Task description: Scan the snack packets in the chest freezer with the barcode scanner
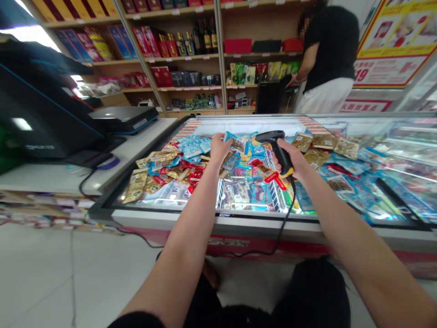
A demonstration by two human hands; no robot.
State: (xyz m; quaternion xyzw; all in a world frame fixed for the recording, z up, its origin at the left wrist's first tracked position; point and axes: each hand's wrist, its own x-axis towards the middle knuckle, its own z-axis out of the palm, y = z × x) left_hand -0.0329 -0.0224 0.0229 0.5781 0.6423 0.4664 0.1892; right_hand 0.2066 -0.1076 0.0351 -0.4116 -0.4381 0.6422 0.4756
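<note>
**Reaching in, one grip closed**

A wooden shelf unit [184, 58] of boxed goods and bottles fills the wall ahead, and a person in a black top [327, 50] stands by its right end. On my left, a white table [102, 168] carries a dark flat machine [124, 117]. The chest freezer [218, 222] lies open in front of me, heaped with foil snack packets [191, 148] in blue, gold and red, split by a white wire divider [273, 191]. Both my arms reach over its front rim.

My right hand [290, 159] is closed around the handle of a black corded barcode scanner [280, 152] with a yellow base, and its cord [285, 218] drops across the rim. The scanner's head sits above the packets, near my left hand [220, 149]. Those fingers [227, 139] curl down onto the packets; I can't tell whether they pinch one.
</note>
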